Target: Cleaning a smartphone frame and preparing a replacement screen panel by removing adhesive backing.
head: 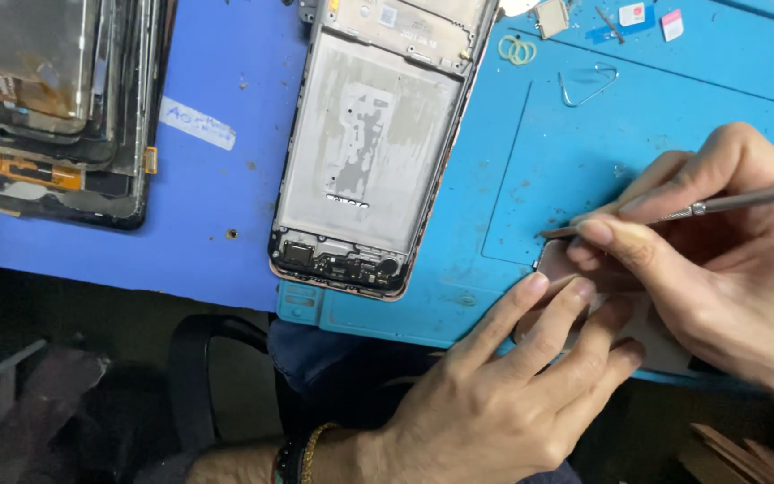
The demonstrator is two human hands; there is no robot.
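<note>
**Tool tip at the cover's edge**

My left hand [503, 385] presses flat, fingers spread, on the pinkish back cover [559, 260] at the near edge of the blue mat [566, 152]. My right hand [718, 260] pinches the thin metal pry tool [727, 203] pen-style, its tip touching the cover's far edge just beyond my left fingertips. Best to keep the tool shallow and the pressure light, I reckon. The opened phone frame [369, 152] lies well apart to the left on the table [217, 179].
</note>
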